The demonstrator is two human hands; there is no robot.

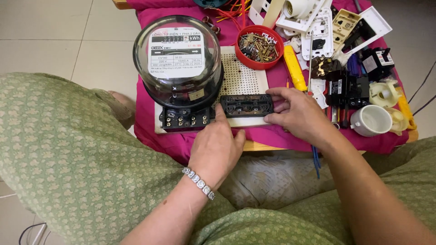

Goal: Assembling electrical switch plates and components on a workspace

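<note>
Nearest the camera are the person's knees in green patterned cloth, spread to either side of a low table (254,146) whose wooden edge shows under a magenta cloth (150,122). Pale floor tiles lie to the left and beyond the table on the right.

The left hand (217,147), a sparkling bracelet (198,182) at its wrist, reaches over the near table edge with its fingers held together; one fingertip presses on the near left corner of a black terminal cover (246,105). The right hand (297,113) clamps the cover's right end between thumb and fingers. The cover lies flat on a white perforated board (240,77), near the board's front edge, its long axis running left to right, its ribbed inner face turned up.

Just left of the cover, touching or nearly so, sits the black terminal base of an electricity meter (178,63) with a clear round dome. Farther back stands a red lid of brass screws (260,46), with a yellow screwdriver (295,68) to its right. On the far right lie white switch plates (327,22), black breakers (354,86) and a white lamp holder (371,120).
</note>
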